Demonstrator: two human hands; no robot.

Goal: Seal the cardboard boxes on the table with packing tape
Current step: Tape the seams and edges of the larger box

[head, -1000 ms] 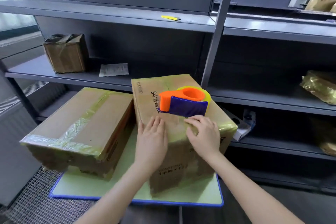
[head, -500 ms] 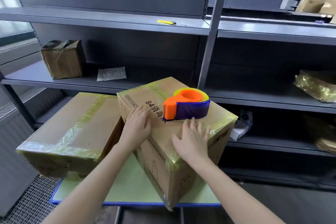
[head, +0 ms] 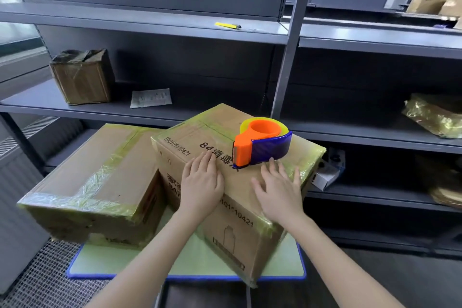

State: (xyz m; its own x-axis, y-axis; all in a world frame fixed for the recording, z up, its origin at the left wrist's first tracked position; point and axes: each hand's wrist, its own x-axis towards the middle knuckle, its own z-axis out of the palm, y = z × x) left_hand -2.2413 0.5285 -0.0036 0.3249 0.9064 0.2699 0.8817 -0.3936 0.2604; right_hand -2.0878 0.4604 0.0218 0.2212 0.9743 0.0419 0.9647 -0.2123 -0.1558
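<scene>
Two taped cardboard boxes sit on a pale green table (head: pixel 117 261) with a blue edge. The printed box (head: pixel 232 230) stands at the right, turned corner-on toward me, with yellowish tape along its edges. An orange and blue tape dispenser (head: pixel 261 144) rests on its top. My left hand (head: pixel 201 182) lies flat on the near top edge, fingers together. My right hand (head: pixel 280 190) presses flat on the top just in front of the dispenser, fingers spread. The second box (head: pixel 92 177) lies at the left, sealed with yellowish tape.
Grey metal shelving stands behind the table. A small worn box (head: pixel 82 76) and a paper slip (head: pixel 151 97) lie on the middle shelf, a yellow utility knife (head: pixel 227 25) on the upper one. Gold wrapped bundles (head: pixel 435 115) sit at right. Metal grating (head: pixel 37 285) lies below left.
The printed box has been rotated on the table so a corner now faces me. Both hands moved with it, now resting flat on its top. The dispenser rode along.
</scene>
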